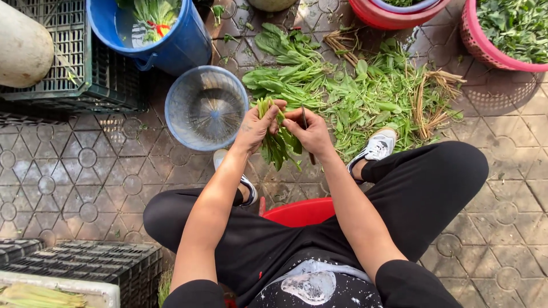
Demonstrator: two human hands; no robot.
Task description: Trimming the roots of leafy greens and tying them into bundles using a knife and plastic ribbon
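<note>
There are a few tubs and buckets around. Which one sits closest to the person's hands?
The pale blue see-through basin, just beside the left hand. The dark blue bucket and the red and pink tubs stand farther off.

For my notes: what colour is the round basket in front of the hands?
Pale blue, see-through mesh basket; the head view shows it, left of the left hand.

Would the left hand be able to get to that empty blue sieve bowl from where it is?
Probably yes: the blue sieve bowl sits beside the left hand, nothing between, though it grips a leafy bunch.
</note>
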